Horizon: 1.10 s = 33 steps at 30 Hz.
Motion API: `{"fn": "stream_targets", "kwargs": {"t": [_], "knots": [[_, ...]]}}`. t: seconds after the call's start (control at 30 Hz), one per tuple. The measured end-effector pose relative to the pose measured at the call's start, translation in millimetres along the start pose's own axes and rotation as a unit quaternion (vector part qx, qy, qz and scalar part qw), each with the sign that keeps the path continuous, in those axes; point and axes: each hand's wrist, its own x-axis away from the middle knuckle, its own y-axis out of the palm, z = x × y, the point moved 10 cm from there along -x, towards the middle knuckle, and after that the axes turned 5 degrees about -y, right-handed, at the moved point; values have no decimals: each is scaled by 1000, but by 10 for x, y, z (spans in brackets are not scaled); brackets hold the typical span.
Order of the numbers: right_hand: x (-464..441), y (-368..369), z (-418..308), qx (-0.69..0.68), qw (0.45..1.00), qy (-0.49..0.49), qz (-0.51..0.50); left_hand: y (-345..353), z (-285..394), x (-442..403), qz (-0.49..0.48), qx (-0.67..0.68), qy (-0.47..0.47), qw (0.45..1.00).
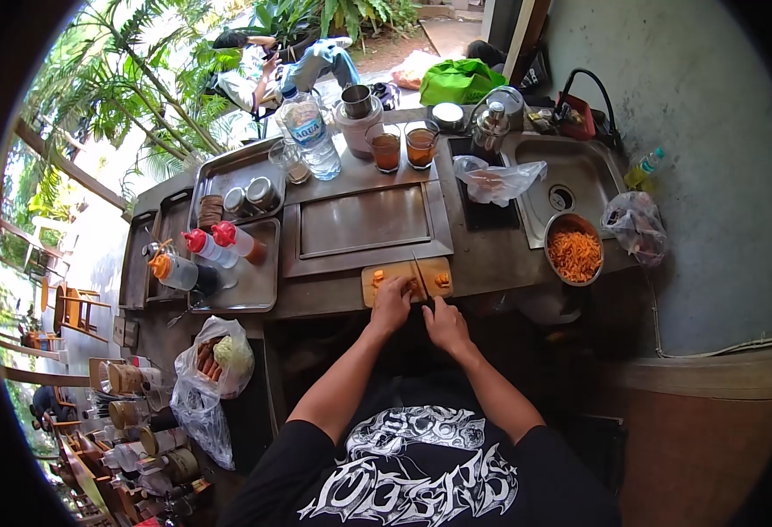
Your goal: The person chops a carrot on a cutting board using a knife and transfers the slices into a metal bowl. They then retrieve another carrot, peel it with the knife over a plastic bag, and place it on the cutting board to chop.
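Note:
A small wooden cutting board (371, 291) lies at the counter's front edge, with orange carrot pieces (442, 280) at its right end and a few at its left. My right hand (446, 325) is closed round the handle of a knife (420, 272), whose dark blade points away from me across the board. Just left of the blade, my left hand (392, 303) presses on an orange piece of carrot, its fingers bent and partly covering it. To the right, a metal bowl (575, 249) full of shredded carrot stands by the sink.
Squeeze bottles (173, 270) stand on a tray at the left. Behind are a water bottle (308, 136) and two glasses of brown drink (421, 146). A sink (570, 167) is at the right. A vegetable bag (219, 356) lies at lower left. Someone sits outside.

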Motion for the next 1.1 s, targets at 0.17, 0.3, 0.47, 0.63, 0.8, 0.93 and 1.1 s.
{"fn": "stream_targets", "kwargs": {"t": [0.17,0.3,0.47,0.63,0.8,0.93,1.1], "knots": [[62,91,86,-27,1000,1,-6,174,-40,-56,-136,123,-72,980],[67,87,84,-22,1000,-11,6,213,-40,-85,-160,147,-72,973],[110,59,72,9,1000,4,-3,151,34,-149,-111,41,-37,992],[135,34,31,36,999,8,-15,106,96,-57,-72,11,-11,997],[153,22,-49,72,997,6,-30,35,147,39,-36,63,-9,997],[207,97,-86,112,993,-21,-17,-21,340,88,-34,-21,43,998],[57,219,1,148,988,-37,-20,9,403,136,-18,-60,76,995]]}}
